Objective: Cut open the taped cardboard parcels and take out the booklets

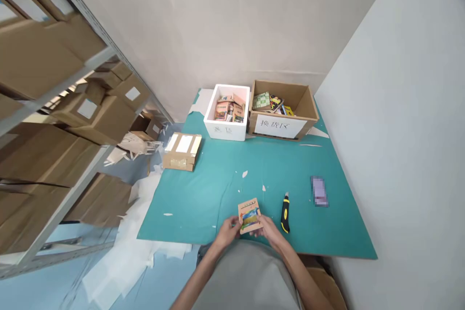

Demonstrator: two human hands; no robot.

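Observation:
Near the front edge of the green-topped table point(218, 174), a small tan booklet or flat box point(250, 215) with a coloured landscape picture is held between both hands. My left hand point(229, 231) is closed on its left side. My right hand point(267, 229) grips the right side, thumb on the front face. A black and yellow utility knife point(285, 213) lies just right of my right hand, its tip pointing away from me. Which kind of item the tan piece is, I cannot tell for sure.
A white foam box point(227, 131) and an open cardboard box point(308, 106), both holding small booklets, stand at the back. A taped carton point(180, 162) sits at the left edge, a blurred phone point(319, 191) at right. Shelves with cartons point(101, 111) line the left; a wall point(407, 131) bounds the right.

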